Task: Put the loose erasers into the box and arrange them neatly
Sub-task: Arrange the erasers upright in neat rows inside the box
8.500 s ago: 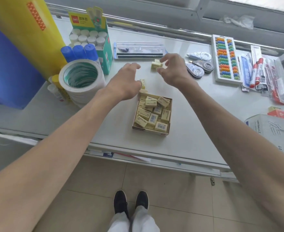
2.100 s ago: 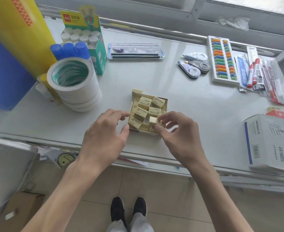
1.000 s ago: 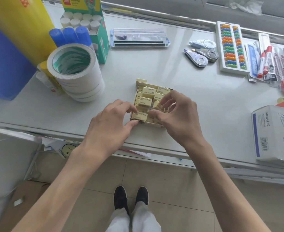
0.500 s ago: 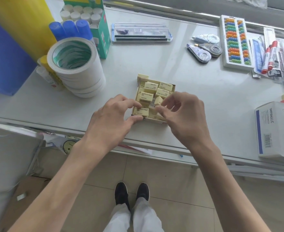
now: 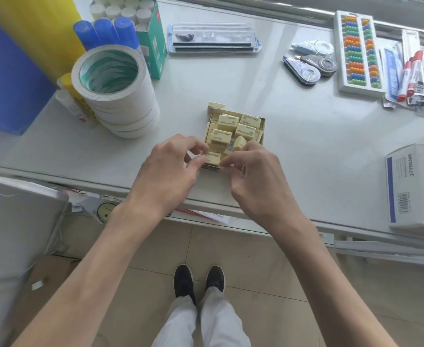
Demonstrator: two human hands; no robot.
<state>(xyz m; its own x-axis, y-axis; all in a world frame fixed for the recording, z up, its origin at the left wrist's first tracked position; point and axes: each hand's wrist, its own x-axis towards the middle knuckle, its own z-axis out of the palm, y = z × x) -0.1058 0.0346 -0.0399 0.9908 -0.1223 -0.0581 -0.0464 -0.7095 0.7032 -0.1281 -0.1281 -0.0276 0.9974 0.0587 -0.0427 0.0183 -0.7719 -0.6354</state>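
A small open cardboard box (image 5: 263, 126) sits near the table's front edge, filled with several pale yellow erasers (image 5: 227, 120) lying at mixed angles. One loose eraser (image 5: 216, 106) lies on the table, touching the box's far left corner. My left hand (image 5: 166, 169) pinches the eraser (image 5: 212, 157) at the box's near left corner between thumb and forefinger. My right hand (image 5: 254, 172) is at the near edge, with its fingertips around a tilted eraser (image 5: 239, 142) that stands up among the others.
A stack of wide tape rolls (image 5: 113, 88) stands to the left, with glue sticks (image 5: 106, 31) and a green carton behind. Correction tapes (image 5: 306, 68), an abacus set (image 5: 358, 51) and markers (image 5: 411, 73) lie at the back right. A white box (image 5: 416, 186) sits right.
Both hands came back from the far side of the table to the box's near edge. Over the last second they stay there, and the fingers shift among the near erasers.
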